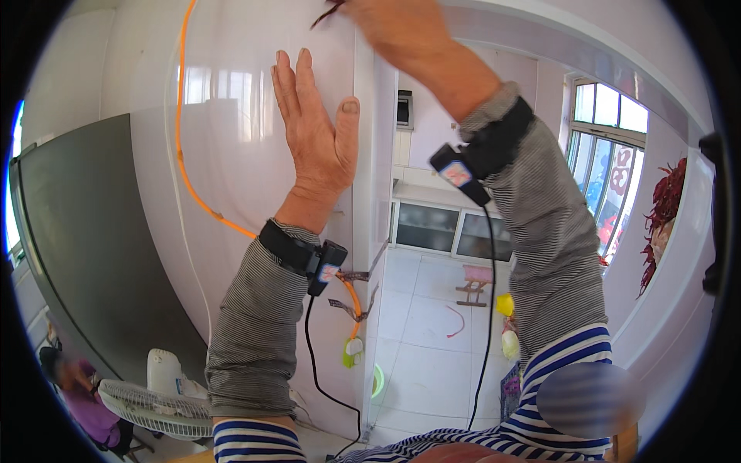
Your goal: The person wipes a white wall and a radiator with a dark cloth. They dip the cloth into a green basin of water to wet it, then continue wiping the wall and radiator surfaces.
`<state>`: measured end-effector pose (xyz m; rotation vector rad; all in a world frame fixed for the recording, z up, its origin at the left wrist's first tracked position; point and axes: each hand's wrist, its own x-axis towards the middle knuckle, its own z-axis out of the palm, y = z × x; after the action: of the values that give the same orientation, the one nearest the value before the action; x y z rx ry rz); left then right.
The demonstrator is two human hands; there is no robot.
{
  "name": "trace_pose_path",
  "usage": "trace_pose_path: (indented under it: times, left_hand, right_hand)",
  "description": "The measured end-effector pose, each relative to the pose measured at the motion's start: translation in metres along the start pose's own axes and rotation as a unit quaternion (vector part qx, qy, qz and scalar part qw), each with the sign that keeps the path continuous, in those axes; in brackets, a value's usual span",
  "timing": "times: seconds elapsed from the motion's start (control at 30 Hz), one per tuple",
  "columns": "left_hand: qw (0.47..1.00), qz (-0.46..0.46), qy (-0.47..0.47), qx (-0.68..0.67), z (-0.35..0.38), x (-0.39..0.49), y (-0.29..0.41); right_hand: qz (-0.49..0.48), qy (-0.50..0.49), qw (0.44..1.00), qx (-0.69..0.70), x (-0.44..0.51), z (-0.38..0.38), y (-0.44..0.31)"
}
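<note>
My left hand [315, 121] is raised with its fingers straight and its palm against or close to the glossy pale wall panel [243, 150]; it holds nothing. Up at the top edge, my right hand [399, 29] is partly cut off by the picture's rim and slightly blurred. Its fingers are around a thin dark strip or tie [328, 13], whose end sticks out to the left. An orange hose or cable [181, 116] runs down the wall to the left of my left hand. Lower down, dark printed strips [352, 275] are tied around the orange line near the wall's edge.
A doorway opens onto a tiled floor [428, 324] with a small folding stool [476, 283] and low cabinets [428, 226]. Dried red chillies [666, 208] hang at right. At lower left stand a white fan [156, 405] and a seated person [92, 405], beside a large grey panel [92, 231].
</note>
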<state>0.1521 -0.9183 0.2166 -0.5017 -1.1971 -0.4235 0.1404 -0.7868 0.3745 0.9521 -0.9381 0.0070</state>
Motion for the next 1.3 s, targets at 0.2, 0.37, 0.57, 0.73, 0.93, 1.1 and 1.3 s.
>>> trace_pose_path:
  times: [0.2, 0.37, 0.57, 0.73, 0.93, 1.1, 1.3]
  left_hand:
    - [1.0, -0.008, -0.002, -0.004, -0.003, 0.001, 0.001]
    - [1.0, -0.014, -0.021, 0.004, -0.005, 0.002, 0.003]
    - [0.999, -0.01, 0.021, -0.043, -0.004, 0.001, 0.002]
    - [0.997, -0.004, 0.029, -0.068, -0.004, 0.0, -0.001]
    - [0.996, -0.014, 0.038, -0.073, -0.005, -0.001, 0.001]
    - [0.979, -0.01, 0.098, -0.177, -0.002, 0.001, -0.004]
    - [0.992, -0.007, 0.062, -0.109, -0.005, -0.001, -0.004]
  right_hand:
    - [-0.053, -0.084, 0.995, 0.012, 0.023, 0.03, -0.032]
    - [-0.052, -0.082, 0.995, -0.028, 0.024, -0.003, 0.012]
    - [0.041, -0.134, 0.959, -0.246, 0.041, -0.058, 0.071]
    - [0.161, -0.131, 0.968, -0.139, 0.048, -0.038, 0.067]
    - [0.071, -0.162, 0.984, -0.003, 0.048, 0.002, -0.002]
    - [-0.087, -0.21, 0.974, 0.005, 0.023, 0.017, -0.067]
    - [-0.064, -0.207, 0.974, -0.061, 0.02, -0.003, -0.041]
